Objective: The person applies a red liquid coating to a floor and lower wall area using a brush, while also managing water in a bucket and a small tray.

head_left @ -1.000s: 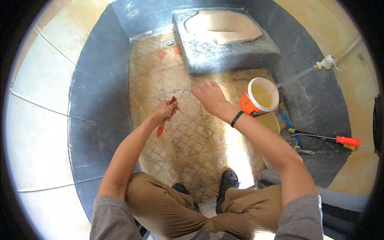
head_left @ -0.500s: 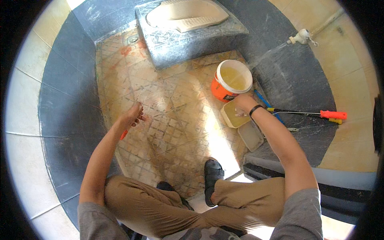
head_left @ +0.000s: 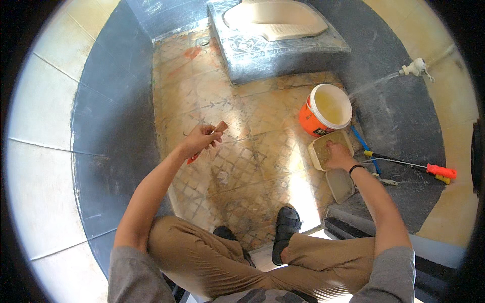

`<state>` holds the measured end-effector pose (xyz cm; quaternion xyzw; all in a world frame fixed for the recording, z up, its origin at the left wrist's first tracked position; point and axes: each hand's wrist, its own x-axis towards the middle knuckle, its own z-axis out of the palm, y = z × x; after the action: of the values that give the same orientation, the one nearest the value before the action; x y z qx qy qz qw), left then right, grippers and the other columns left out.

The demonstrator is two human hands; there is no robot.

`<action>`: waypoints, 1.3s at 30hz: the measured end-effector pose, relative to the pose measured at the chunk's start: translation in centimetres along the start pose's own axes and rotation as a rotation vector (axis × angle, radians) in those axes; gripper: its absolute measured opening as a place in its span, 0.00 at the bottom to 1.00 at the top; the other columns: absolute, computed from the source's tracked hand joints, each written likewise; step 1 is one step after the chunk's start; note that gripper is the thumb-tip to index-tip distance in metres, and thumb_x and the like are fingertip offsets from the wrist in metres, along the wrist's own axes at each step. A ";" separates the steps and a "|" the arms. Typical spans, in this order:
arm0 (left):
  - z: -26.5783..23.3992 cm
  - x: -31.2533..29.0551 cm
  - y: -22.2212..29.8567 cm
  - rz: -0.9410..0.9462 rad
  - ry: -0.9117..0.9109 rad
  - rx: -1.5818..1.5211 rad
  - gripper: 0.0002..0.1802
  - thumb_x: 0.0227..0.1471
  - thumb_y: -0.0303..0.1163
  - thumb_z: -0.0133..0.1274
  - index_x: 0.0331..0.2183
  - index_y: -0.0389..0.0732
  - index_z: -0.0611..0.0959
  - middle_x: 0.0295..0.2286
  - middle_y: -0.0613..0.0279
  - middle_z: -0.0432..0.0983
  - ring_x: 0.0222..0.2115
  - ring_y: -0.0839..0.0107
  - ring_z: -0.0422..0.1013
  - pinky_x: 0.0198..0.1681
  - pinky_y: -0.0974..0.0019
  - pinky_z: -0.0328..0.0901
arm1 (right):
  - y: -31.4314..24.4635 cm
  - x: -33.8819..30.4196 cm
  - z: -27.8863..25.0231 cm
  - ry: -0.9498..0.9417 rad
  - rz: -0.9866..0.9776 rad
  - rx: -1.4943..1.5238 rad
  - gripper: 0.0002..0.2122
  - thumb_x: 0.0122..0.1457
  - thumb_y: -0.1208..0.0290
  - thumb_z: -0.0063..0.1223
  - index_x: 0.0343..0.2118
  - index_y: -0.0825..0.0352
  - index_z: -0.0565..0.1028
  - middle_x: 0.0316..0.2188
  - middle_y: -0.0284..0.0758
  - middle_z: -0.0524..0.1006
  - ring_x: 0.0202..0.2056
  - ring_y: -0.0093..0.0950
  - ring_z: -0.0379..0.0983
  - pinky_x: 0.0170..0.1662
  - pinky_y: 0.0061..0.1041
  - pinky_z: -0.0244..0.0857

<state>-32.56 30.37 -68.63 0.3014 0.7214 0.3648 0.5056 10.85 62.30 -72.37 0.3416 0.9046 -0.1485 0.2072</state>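
The two hands are well apart from each other. The left hand [head_left: 201, 140] is closed around a small red tool [head_left: 192, 158], which it holds above the tiled floor [head_left: 252, 171]. The right hand [head_left: 338, 155] is inside a pale plastic tub [head_left: 317, 156]; whether its fingers grip something, I cannot tell. Just beyond this hand stands an orange bucket [head_left: 309, 121], and farther to its right, water runs from a white tap [head_left: 415, 68]. Nearer than the right hand lies a grey container [head_left: 339, 187].

The tub [head_left: 316, 154] is cream, the bucket [head_left: 312, 120] orange and white, the floor [head_left: 252, 166] crisscross-patterned.
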 end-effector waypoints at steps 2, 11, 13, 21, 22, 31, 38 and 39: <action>-0.1 0.6 -0.1 -0.024 0.031 0.006 0.17 0.62 0.42 0.57 0.44 0.38 0.83 0.30 0.66 0.80 0.26 0.79 0.70 0.29 0.71 0.64 | 1.3 -0.3 -0.5 0.054 0.001 0.176 0.34 0.39 0.65 0.73 0.51 0.69 0.70 0.43 0.46 0.80 0.52 0.43 0.75 0.52 0.40 0.70; -1.0 0.9 0.6 -0.109 0.046 0.069 0.24 0.63 0.52 0.53 0.42 0.40 0.85 0.27 0.67 0.80 0.19 0.81 0.64 0.21 0.72 0.57 | -6.8 0.4 -5.0 0.159 -0.210 0.506 0.32 0.46 0.63 0.69 0.53 0.70 0.69 0.48 0.46 0.77 0.50 0.40 0.75 0.54 0.36 0.69; -0.9 0.8 1.2 -0.159 0.016 -0.006 0.30 0.64 0.59 0.47 0.42 0.40 0.84 0.29 0.66 0.81 0.19 0.81 0.65 0.20 0.72 0.57 | -10.4 1.4 -5.9 0.189 -0.299 0.502 0.32 0.46 0.62 0.69 0.53 0.70 0.69 0.47 0.46 0.77 0.49 0.40 0.76 0.53 0.36 0.69; 1.1 0.7 0.5 -0.119 -0.134 -0.327 0.28 0.67 0.53 0.33 0.49 0.41 0.77 0.35 0.58 0.81 0.24 0.72 0.71 0.28 0.67 0.66 | -24.8 3.4 -12.1 0.164 -0.459 0.299 0.31 0.46 0.63 0.67 0.54 0.64 0.69 0.46 0.47 0.78 0.49 0.46 0.75 0.51 0.41 0.70; 1.0 1.6 -0.1 -0.196 -0.139 -0.335 0.22 0.66 0.47 0.38 0.49 0.42 0.75 0.34 0.60 0.79 0.24 0.72 0.70 0.28 0.67 0.65 | -26.0 3.6 -12.4 0.183 -0.486 0.241 0.29 0.46 0.63 0.66 0.53 0.64 0.70 0.46 0.46 0.78 0.49 0.46 0.75 0.50 0.42 0.71; 1.3 2.4 1.0 -0.061 0.047 -0.226 0.20 0.67 0.44 0.47 0.32 0.38 0.81 0.21 0.67 0.71 0.21 0.77 0.66 0.25 0.69 0.62 | -31.3 4.2 -13.3 0.494 -0.697 -0.225 0.24 0.48 0.73 0.64 0.51 0.61 0.71 0.45 0.36 0.75 0.54 0.41 0.69 0.44 0.39 0.75; 2.5 2.3 1.3 0.025 0.029 -0.314 0.18 0.66 0.43 0.50 0.39 0.37 0.80 0.27 0.69 0.74 0.22 0.78 0.66 0.23 0.68 0.63 | -28.9 4.0 -13.5 0.466 -0.632 -0.298 0.24 0.49 0.74 0.64 0.52 0.63 0.71 0.47 0.40 0.75 0.56 0.44 0.68 0.43 0.42 0.76; 2.5 2.9 0.3 0.045 0.015 -0.257 0.18 0.66 0.44 0.51 0.39 0.37 0.81 0.27 0.69 0.74 0.21 0.79 0.66 0.22 0.69 0.62 | -27.9 3.8 -13.4 0.426 -0.588 -0.295 0.24 0.49 0.73 0.64 0.51 0.63 0.71 0.48 0.42 0.75 0.57 0.44 0.68 0.43 0.44 0.76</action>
<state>-31.09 33.43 -70.41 0.2472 0.6656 0.4679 0.5263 -14.38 49.82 -58.98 0.0575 0.9983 0.0041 0.0102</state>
